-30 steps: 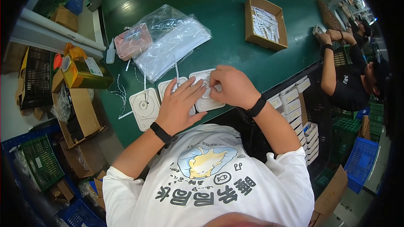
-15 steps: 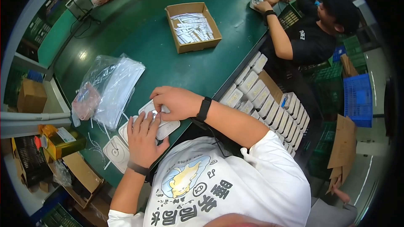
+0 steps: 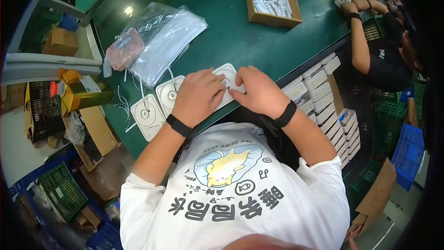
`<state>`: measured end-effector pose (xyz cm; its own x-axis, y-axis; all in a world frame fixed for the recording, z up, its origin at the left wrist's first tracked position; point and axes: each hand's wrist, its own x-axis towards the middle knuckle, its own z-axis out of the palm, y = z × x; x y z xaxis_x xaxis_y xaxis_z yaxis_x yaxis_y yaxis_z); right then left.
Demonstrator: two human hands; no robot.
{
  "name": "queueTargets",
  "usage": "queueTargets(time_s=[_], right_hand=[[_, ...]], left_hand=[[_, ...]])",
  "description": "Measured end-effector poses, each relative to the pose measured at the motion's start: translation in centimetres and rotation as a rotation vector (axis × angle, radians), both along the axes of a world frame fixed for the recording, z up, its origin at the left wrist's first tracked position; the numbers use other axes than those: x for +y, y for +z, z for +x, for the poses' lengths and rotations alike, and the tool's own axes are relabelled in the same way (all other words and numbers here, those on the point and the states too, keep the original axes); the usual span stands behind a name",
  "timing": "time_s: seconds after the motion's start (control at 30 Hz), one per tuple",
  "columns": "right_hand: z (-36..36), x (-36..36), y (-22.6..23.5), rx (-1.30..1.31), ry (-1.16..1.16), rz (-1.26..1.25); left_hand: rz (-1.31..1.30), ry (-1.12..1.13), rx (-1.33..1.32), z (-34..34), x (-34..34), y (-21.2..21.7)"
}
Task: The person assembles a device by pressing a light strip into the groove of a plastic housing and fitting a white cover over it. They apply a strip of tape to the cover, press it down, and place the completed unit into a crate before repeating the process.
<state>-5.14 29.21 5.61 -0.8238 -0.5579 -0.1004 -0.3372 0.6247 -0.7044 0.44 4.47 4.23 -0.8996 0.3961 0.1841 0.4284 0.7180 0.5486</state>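
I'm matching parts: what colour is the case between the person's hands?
The case is white, seen best in the head view.

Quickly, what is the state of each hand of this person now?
Left hand: fingers bent at the rightmost white device; grip cannot be told.
Right hand: fingers bent at that device's right side; whether they pinch something cannot be told.

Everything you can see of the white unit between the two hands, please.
The white unit looks like smooth plastic, a flat shape with rounded corners and a small round hub near its middle. It lies on the green table, close to the near edge. The left hand covers its left side; the right hand overlaps its right side, fingertips near the hub. What the fingers grip, if anything, is hidden.
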Motion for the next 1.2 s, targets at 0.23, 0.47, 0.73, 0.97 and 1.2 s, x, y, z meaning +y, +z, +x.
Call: queueTargets(time_s=[0.23,0.47,0.73,0.97,1.2], right_hand=[[0.1,-0.1,-0.5,-0.016,-0.021,-0.072],[0.3,0.0,-0.4,-0.022,-0.022,-0.080],[0.1,0.2,0.2,-0.030,0.011,-0.060],[0.1,0.3,-0.5,-0.005,0.016,-0.081],[0.0,0.1,-0.5,-0.001,0.019,-0.099]], left_hand=[[-0.007,0.096,0.113,0.0,2.1,-0.7],[0.060,0.223,0.124,0.2,3.1,-1.4],[0.184,0.246,-0.445,-3.8,0.8,2.3],[0.061,0.195,0.067,-0.2,3.4,0.4],[0.049,0.224,0.226,0.9,3.7,-1.6]])
